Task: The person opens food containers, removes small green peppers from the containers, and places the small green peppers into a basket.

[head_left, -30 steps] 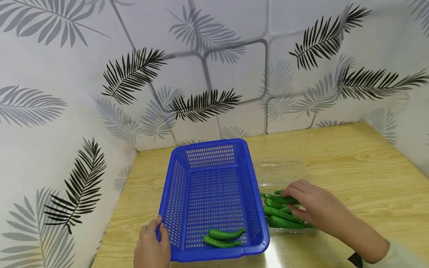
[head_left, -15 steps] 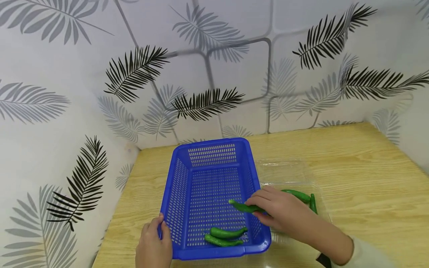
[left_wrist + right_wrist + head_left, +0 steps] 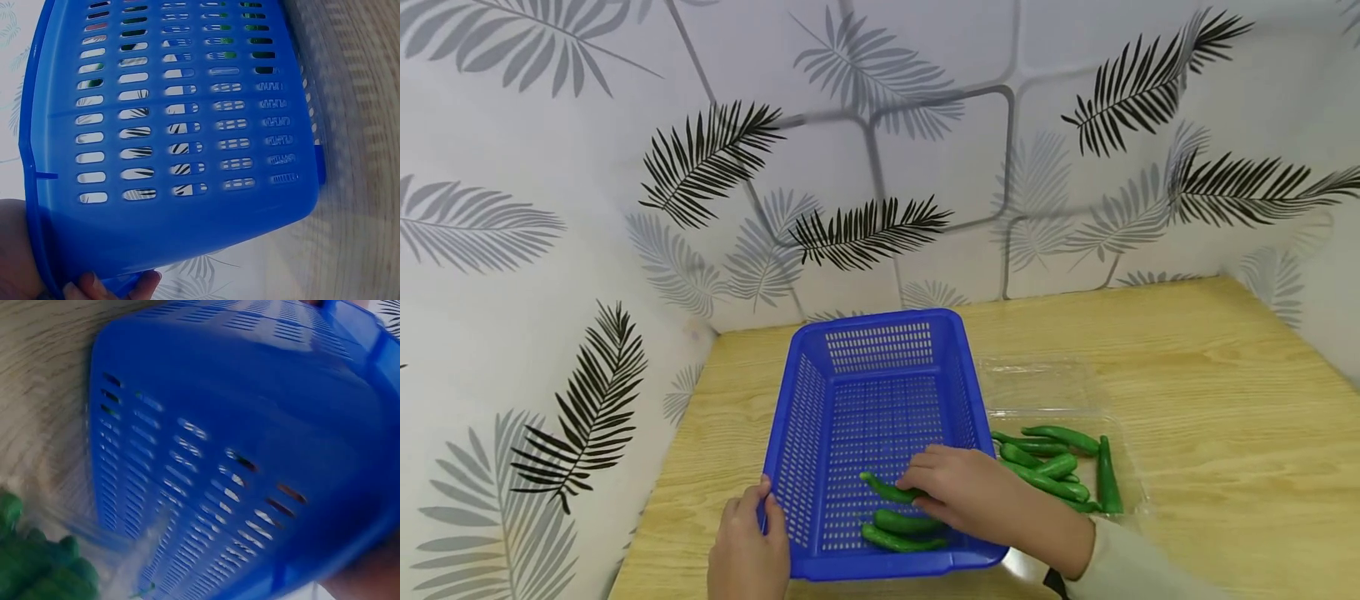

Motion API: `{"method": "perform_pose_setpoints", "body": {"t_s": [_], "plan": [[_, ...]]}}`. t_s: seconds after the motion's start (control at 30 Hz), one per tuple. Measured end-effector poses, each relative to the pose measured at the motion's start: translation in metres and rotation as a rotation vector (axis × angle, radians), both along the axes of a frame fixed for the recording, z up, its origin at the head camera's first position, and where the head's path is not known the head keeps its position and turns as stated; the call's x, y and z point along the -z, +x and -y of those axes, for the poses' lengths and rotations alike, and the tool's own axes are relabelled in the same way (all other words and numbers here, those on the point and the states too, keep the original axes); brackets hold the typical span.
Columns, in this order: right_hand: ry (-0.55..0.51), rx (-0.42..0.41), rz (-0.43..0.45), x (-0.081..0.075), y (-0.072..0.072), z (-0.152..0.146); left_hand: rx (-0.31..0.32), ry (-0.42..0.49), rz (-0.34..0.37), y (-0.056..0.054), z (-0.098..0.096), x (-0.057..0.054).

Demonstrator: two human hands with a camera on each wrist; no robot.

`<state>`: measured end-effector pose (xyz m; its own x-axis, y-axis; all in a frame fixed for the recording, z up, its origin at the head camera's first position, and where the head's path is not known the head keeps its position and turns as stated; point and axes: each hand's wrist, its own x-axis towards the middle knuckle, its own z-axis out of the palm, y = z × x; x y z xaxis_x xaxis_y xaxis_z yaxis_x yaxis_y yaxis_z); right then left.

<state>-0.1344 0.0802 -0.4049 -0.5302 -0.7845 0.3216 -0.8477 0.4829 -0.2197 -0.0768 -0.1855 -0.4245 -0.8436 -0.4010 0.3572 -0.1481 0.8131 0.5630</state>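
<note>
Left hand (image 3: 748, 542) grips blue basket (image 3: 880, 417) | right hand (image 3: 962, 493) pinches green pepper (image 3: 882, 487) inside it, near two peppers (image 3: 895, 540) | clear box (image 3: 1130, 471) right of basket | apparently placing; next likely calls for letting go

- Left hand (image 3: 748, 543) grips blue basket (image 3: 883, 408) near front-left corner
- Right hand (image 3: 962, 490) holds green pepper (image 3: 886, 490) above basket's front end
- Clear tray (image 3: 1131, 465) by basket's right edge, holding peppers (image 3: 1051, 483)

A wood-grain table (image 3: 1217, 375) bears a blue basket (image 3: 883, 408) with a clear plastic container (image 3: 1037, 388) just beside it.
</note>
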Motion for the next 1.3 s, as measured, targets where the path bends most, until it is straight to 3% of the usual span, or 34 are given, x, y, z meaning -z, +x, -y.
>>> {"method": "perform_pose_setpoints", "body": {"t_s": [0.17,0.37,0.63,0.77,1.07,1.3], "plan": [[0.092,0.059,0.053,0.007,-0.003,0.01,0.002,0.0,-0.019,0.0,-0.001,0.0],[0.148,0.095,0.096,0.009,-0.006,0.018,0.001,0.011,0.031,0.0,-0.002,-0.002],[0.246,0.124,0.045,0.017,-0.007,0.029,-0.004,0.017,0.047,0.0,-0.002,-0.001],[0.252,0.118,0.043,0.02,-0.006,0.032,-0.011,0.014,0.041,0.0,-0.001,-0.001],[0.232,0.161,-0.05,0.021,-0.004,0.031,-0.011,0.002,0.025,0.0,-0.001,-0.001],[0.113,0.174,-0.106,0.008,-0.001,0.025,-0.011,0.0,0.037,0.0,-0.001,-0.001]]}}
